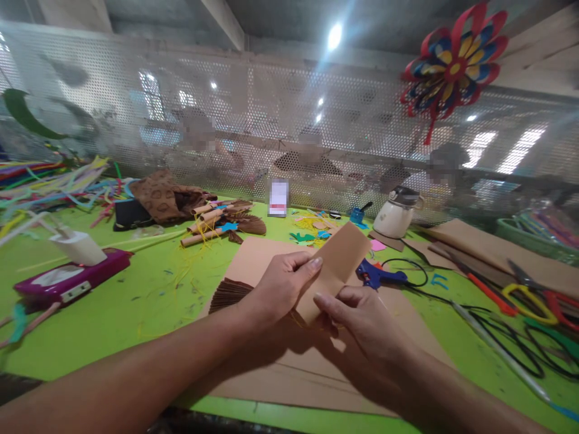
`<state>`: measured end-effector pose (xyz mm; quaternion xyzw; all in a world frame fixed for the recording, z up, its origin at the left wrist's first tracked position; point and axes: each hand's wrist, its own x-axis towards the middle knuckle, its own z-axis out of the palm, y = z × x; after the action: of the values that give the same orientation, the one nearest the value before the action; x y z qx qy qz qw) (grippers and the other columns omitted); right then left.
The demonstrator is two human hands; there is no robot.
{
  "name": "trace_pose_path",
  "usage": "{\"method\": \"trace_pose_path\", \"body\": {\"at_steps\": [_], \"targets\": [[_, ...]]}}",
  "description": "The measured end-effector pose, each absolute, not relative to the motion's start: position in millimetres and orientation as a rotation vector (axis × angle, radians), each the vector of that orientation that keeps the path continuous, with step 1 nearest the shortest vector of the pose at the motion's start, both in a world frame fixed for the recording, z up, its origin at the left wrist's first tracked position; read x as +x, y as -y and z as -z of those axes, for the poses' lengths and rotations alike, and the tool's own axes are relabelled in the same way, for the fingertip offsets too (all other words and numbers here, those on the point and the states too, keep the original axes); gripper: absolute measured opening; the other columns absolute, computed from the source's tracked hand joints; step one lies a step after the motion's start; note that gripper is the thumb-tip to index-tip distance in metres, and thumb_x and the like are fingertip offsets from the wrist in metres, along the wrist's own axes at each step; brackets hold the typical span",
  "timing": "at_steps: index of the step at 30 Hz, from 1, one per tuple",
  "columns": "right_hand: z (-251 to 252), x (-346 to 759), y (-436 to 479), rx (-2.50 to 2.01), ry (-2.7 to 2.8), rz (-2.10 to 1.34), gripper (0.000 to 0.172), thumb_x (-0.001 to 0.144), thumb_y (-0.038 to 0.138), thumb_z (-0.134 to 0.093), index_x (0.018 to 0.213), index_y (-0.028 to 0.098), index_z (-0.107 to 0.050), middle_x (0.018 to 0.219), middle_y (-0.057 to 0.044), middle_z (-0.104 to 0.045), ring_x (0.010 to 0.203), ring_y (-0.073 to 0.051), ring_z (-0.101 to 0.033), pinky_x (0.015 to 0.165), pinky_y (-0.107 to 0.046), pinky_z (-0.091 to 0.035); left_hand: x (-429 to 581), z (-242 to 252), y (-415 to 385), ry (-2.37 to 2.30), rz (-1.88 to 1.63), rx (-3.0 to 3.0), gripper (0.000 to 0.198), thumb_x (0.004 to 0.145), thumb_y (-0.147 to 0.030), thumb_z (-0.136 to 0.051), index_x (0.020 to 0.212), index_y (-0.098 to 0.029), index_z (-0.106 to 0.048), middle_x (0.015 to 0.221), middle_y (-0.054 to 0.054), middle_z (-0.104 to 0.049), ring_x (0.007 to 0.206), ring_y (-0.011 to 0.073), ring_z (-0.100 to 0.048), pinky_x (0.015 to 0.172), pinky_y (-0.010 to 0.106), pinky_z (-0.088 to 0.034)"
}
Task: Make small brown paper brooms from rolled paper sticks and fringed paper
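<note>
A folded piece of brown kraft paper (346, 253) is held up over the middle of the table, tilted to the right. My left hand (283, 283) pinches its left side between thumb and fingers. My right hand (357, 313) grips the lower right part, thumb on the front face. Below lies a larger brown paper sheet (253, 247). Left of my left hand, a dark brown pleated paper fan (228, 295) rests on that sheet, partly covered by my wrist. A blue glue gun (380, 275) lies just beyond my right hand.
On the left stand a purple power strip (90, 274) and rolled paper pieces with yellow strings (210, 223). Toward the back are a phone (277, 198), coloured scraps (312, 229) and a white kettle-like pot (395, 214). Scissors (529, 301) and a black cable (506, 340) lie right.
</note>
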<state>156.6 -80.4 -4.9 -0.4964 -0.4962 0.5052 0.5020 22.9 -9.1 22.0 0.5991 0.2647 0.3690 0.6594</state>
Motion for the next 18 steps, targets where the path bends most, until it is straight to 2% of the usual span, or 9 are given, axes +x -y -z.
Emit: {"method": "trace_pose_path", "body": {"at_steps": [4, 9, 14, 18], "targets": [[-1, 151, 85, -1.161, 1.097, -1.301, 0.029, 0.069, 0.041, -0.072, 0.060, 0.016, -0.062, 0.059, 0.000, -0.057, 0.059, -0.013, -0.053, 0.055, -0.025, -0.043, 22, -25, 8, -0.619, -0.843, 1.359, 0.029, 0.082, -0.041, -0.060, 0.084, -0.013, -0.061, 0.071, 0.003, -0.062, 0.057, 0.0115, -0.055, 0.051, 0.022, -0.042], [6, 149, 84, -1.198, 1.109, -1.311, 0.031, 0.072, 0.035, -0.069, 0.053, 0.016, -0.053, 0.051, 0.003, -0.046, 0.049, -0.009, -0.043, 0.046, -0.022, -0.036, 22, -28, 10, -0.585, -0.810, 1.309, 0.028, 0.083, -0.041, -0.059, 0.077, -0.014, -0.059, 0.064, 0.000, -0.059, 0.052, 0.0112, -0.053, 0.051, 0.023, -0.042], [1, 149, 83, -1.225, 1.191, -1.233, 0.028, 0.075, 0.029, -0.063, 0.053, 0.016, -0.054, 0.049, 0.002, -0.048, 0.045, -0.008, -0.041, 0.041, -0.021, -0.031, 22, -26, 9, -0.583, -0.839, 1.296, 0.024, 0.082, -0.036, -0.061, 0.075, -0.014, -0.059, 0.062, 0.000, -0.060, 0.052, 0.0108, -0.055, 0.051, 0.022, -0.042], [-16, 165, 77, -1.237, 1.276, -1.046, 0.028, 0.072, 0.038, -0.069, 0.057, 0.016, -0.060, 0.054, -0.002, -0.057, 0.051, -0.012, -0.048, 0.045, -0.023, -0.036, 23, -26, 11, -0.480, -0.764, 1.259, 0.025, 0.085, -0.037, -0.057, 0.079, -0.013, -0.062, 0.064, 0.004, -0.065, 0.055, 0.0155, -0.061, 0.056, 0.027, -0.048]]}}
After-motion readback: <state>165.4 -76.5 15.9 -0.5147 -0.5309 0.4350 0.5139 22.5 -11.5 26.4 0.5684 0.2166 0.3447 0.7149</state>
